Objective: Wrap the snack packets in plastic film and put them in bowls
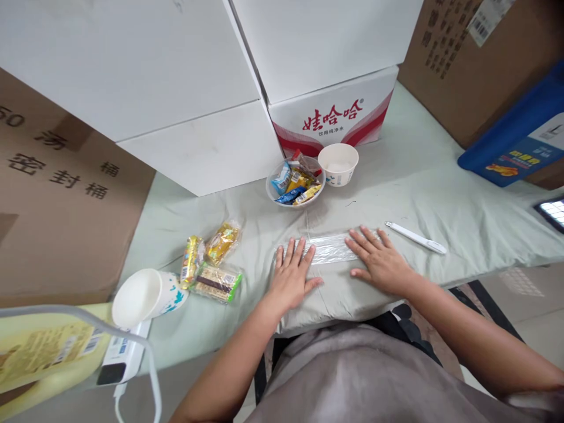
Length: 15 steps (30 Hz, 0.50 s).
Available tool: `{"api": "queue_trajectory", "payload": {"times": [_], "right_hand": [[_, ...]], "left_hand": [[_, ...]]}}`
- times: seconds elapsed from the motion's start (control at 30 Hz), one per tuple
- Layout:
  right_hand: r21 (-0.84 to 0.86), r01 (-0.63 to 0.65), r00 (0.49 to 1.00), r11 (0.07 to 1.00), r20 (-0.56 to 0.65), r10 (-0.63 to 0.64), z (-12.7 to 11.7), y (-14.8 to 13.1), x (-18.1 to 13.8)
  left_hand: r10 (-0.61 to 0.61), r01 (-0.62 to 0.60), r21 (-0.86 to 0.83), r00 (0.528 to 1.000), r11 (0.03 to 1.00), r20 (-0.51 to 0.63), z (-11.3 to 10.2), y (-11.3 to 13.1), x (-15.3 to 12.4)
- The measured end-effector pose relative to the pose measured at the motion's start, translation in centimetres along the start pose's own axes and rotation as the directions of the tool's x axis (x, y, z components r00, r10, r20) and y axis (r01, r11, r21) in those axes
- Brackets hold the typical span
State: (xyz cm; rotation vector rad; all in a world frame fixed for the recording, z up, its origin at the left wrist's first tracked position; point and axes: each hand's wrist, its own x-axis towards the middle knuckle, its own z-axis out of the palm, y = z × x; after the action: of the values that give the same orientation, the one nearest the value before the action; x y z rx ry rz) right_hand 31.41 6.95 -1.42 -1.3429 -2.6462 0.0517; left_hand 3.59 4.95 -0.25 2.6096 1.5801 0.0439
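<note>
"娃哈哈" with ® and "饮用纯净水" on white box (333, 117), "50", "汤桶", "密封桶" on left brown carton (66, 202)

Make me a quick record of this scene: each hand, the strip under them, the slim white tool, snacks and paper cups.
Left hand: palm down, fingers spread, at the strip's left end
Right hand: palm down, at its right end
Strip: clear plastic, flat
Slim white tool: beyond the right hand; likely a cutter
Snacks: three wrapped, more in plastic bowl
Paper cups: one upright, one tipped

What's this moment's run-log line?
left hand: flat on plastic film, left end; right hand: flat on film, right end; white tool: beside right hand
</note>
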Motion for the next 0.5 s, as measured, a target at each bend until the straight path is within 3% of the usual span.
{"api": "queue_trajectory", "payload": {"times": [0.13,0.27,0.4,0.5], "right_hand": [[-0.003,-0.019,0.999,1.0,-0.03,0.019,-1.0,1.5,-2.7],[0.1,0.069,0.997,0.993,-0.025,-0.066,-2.1,-0.5,-5.3],[0.215,0.132,0.991,0.968,-0.06,-0.122,-2.7,-2.7,-6.9],[0.279,0.176,0.981,0.944,-0.125,-0.146,-3.6,-3.1,-7.2]], "left_hand": [[-0.082,0.082,0.016,0.996,0.996,-0.035,-0.8,-0.3,-0.7],[-0.105,0.102,-0.038,0.991,0.994,-0.088,-1.8,3.2,-1.1],[0.125,-0.124,-0.157,0.992,0.98,-0.007,-1.1,7.0,-1.7],[0.274,-0.266,-0.177,0.962,0.947,0.02,-0.3,7.8,-2.1]]}}
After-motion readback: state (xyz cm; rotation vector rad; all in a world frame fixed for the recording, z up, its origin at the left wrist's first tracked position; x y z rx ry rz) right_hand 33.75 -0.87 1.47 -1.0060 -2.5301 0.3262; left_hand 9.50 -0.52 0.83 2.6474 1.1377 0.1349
